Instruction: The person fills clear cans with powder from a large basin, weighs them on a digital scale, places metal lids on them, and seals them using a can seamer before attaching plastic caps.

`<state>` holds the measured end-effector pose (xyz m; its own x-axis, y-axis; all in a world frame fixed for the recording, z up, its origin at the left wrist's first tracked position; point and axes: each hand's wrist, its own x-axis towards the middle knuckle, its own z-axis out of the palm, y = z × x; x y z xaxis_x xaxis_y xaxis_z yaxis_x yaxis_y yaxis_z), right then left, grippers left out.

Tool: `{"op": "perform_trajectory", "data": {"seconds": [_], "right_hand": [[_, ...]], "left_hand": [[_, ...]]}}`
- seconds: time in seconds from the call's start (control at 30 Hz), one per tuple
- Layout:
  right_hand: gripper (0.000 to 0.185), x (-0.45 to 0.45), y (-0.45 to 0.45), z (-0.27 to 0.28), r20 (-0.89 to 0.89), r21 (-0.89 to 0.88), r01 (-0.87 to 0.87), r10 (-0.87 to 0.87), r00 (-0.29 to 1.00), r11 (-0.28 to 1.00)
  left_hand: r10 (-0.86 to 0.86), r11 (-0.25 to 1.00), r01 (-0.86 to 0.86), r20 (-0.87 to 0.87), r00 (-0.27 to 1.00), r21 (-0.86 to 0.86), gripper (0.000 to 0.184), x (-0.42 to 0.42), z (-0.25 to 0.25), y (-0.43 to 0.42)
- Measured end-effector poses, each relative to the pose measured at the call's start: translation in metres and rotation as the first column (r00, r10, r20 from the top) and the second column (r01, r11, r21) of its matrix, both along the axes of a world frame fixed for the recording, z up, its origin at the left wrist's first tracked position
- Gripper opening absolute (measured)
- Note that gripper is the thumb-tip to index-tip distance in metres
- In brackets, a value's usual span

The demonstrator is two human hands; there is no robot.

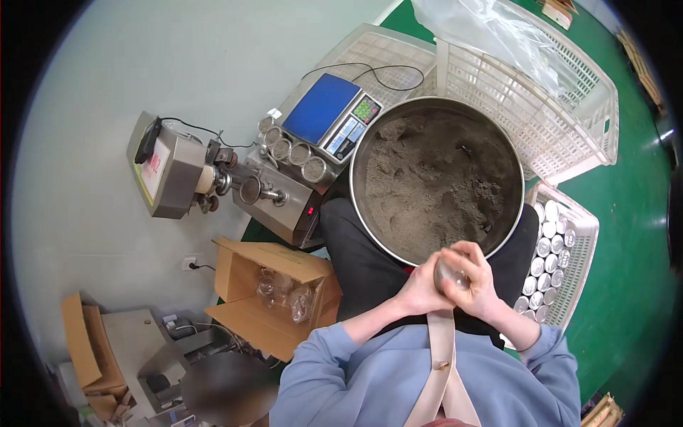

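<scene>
Between both hands, just above the near rim of a big round metal basin (358,206), is a transparent jar (449,276). My left hand (420,290) wraps it from the left, fingers closed. From the other side my right hand (478,283) grips the same jar, its fingers curled across it. Fingers cover most of the jar, so how full it is cannot be made out. Grey-brown powder (434,178), lumpy and uneven, lies in the basin, which rests over the lap.
Left of the basin stand a blue-topped digital scale (321,107), several powder-filled jars (313,169) and a metal machine (171,174). A cardboard box (274,334) holds transparent jars. At right are white crates (498,132) and a basket (585,249) of silver-lidded cans (546,267).
</scene>
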<state>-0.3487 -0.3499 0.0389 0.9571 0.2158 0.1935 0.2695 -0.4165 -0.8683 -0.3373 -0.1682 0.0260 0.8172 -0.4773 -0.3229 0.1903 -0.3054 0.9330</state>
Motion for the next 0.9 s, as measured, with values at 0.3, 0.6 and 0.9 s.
{"op": "perform_trajectory", "data": {"seconds": [0.3,0.6,0.9], "right_hand": [[0.064,-0.014,-0.007,-0.029,-0.15,-0.017,0.087,-0.088,0.985,0.996],[0.045,-0.019,0.0,-0.046,-0.054,0.005,0.403,-0.403,0.914,0.915],[0.058,-0.035,-0.05,-0.031,0.1,-0.045,0.23,-0.225,0.969,0.972]], "left_hand": [[-0.151,0.954,-0.01,0.505,0.85,0.301,0.085,0.006,-0.028,-0.011],[-0.107,0.963,-0.02,0.448,0.888,0.27,0.076,-0.005,-0.028,-0.044],[-0.342,0.939,0.34,0.064,0.937,0.046,0.094,0.016,-0.031,-0.049]]}}
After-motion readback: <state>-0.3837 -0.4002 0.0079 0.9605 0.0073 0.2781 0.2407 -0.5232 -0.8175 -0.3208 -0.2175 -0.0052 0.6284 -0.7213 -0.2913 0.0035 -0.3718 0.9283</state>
